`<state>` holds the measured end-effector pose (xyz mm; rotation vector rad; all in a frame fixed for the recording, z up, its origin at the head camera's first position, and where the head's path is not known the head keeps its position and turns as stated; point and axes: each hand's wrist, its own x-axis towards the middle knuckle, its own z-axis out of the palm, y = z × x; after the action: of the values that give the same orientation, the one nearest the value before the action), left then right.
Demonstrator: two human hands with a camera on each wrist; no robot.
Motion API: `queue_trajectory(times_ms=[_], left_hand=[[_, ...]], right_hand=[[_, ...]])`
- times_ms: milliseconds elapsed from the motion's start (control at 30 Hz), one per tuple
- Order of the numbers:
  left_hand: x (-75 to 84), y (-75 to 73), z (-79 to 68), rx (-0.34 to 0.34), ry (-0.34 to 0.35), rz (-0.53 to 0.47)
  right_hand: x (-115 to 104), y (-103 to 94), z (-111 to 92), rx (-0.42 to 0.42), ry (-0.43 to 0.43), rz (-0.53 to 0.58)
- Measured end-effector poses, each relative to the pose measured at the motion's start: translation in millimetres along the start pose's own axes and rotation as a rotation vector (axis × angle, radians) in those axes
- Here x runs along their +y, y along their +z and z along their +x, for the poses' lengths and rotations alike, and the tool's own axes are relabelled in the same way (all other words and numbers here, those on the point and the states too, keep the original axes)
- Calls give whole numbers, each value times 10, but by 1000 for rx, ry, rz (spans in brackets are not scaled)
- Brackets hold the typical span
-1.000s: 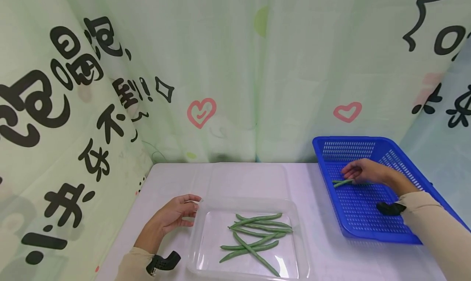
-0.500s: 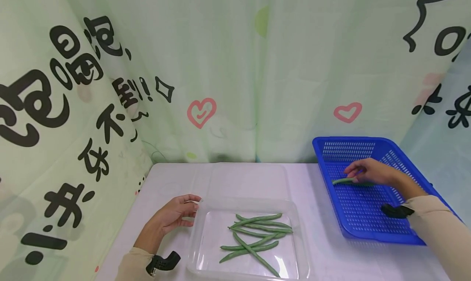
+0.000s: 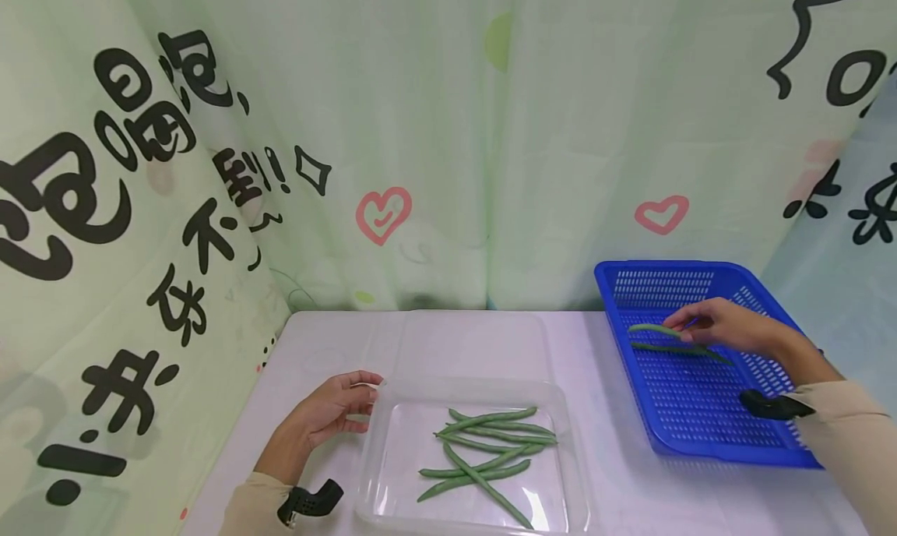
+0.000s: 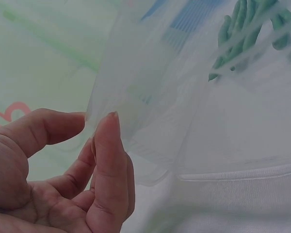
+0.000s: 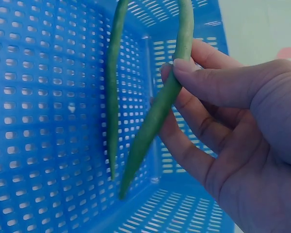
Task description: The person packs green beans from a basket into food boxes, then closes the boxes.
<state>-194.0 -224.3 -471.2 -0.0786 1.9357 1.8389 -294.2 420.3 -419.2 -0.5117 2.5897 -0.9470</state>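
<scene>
In the head view my right hand (image 3: 729, 326) is over the blue basket and pinches a green bean (image 5: 157, 109) between thumb and fingers. Beneath it another green bean (image 5: 113, 87) lies on the basket floor. At the left rim of a clear plastic box (image 3: 374, 458), my left hand (image 3: 332, 407) holds the edge with bent fingers; the left wrist view shows the thumb tip and fingertips right at that edge. Inside the box lie several green beans (image 3: 483, 477), some crossing each other.
The blue plastic basket (image 3: 641, 411) with slotted walls stands at the right of the white table (image 3: 462, 345). A printed curtain (image 3: 434, 131) hangs behind the table and along both sides.
My right hand has lifted a green bean off the others in the basket and shifted slightly right. The left hand and the clear box have stayed in place.
</scene>
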Motion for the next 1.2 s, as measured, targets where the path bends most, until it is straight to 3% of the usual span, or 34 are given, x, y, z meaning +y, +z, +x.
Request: queue_trajectory(times_ms=[300, 1033, 1200], left_hand=[[28, 1, -27, -15, -1, -17], [16, -4, -29, 1, 0, 2], [13, -10, -23, -9, -1, -10]], right_hand=[[-131, -26, -87, -19, 26, 51], [-485, -60, -193, 40, -84, 104], [-590, -46, -170, -2, -145, 127]])
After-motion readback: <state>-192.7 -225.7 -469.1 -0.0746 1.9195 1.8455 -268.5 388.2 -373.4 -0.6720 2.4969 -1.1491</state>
